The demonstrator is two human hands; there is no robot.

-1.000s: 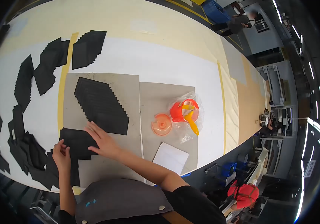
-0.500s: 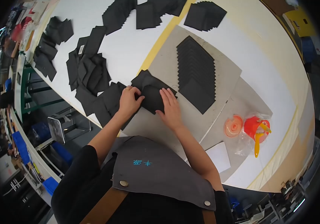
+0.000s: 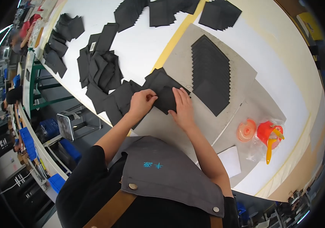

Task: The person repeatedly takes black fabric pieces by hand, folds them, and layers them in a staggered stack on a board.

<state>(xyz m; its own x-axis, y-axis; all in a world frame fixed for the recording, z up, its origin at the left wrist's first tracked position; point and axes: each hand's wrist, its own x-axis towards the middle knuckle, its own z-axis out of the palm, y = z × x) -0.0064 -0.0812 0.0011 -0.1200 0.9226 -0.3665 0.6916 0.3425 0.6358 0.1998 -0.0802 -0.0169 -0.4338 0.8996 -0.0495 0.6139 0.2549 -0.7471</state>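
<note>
Beneath my hands lies a small pile of flat black pieces [image 3: 164, 81], fabric or leather-like. My left hand [image 3: 142, 103] is closed in a pinch at the left edge of the top piece; the fingertips partly hide what is between them. My right hand [image 3: 183, 108] rests with its fingers stretched out along the right side of that piece. To the right, a neat overlapped row of black pieces [image 3: 210, 76] with stepped edges lies on a grey board [image 3: 242, 76]. Left of my left hand sit more loose black pieces [image 3: 119, 97].
Several heaps of black pieces [image 3: 101, 68] spread over the white table [image 3: 139, 45]. At right stand a red pot [image 3: 265, 131] with yellow-handled tools [image 3: 270, 150], an orange lid [image 3: 246, 130] and a white sheet [image 3: 229, 161]. A metal-framed stool [image 3: 65, 126] stands below the table's left edge.
The whole view has shifted, so the table contents sit farther right. My left thumb and fingertips have drawn together at the piece's edge. My right hand stays flat on it.
</note>
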